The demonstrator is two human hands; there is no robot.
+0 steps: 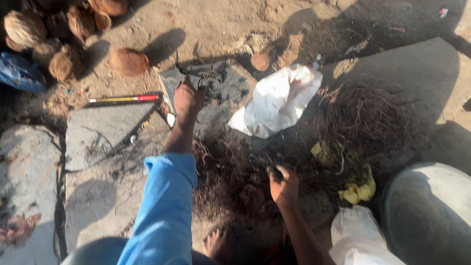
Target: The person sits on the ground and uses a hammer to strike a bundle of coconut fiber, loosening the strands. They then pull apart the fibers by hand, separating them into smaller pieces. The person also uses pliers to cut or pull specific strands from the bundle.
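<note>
Reaching up to the middle of the frame, the left hand (189,100) pinches dark roots (208,78) in its grip to lift them off the flat stone (105,127), while the right hand (283,186), lower down, has its grip pressed around a dark thin thing, steadying it over the root pile (230,181).

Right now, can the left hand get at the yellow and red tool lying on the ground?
Probably yes. The left hand is stretched out on the dark slab, gripping tangled fibres, and the yellow and red tool lies just beside it with bare ground between.
</note>
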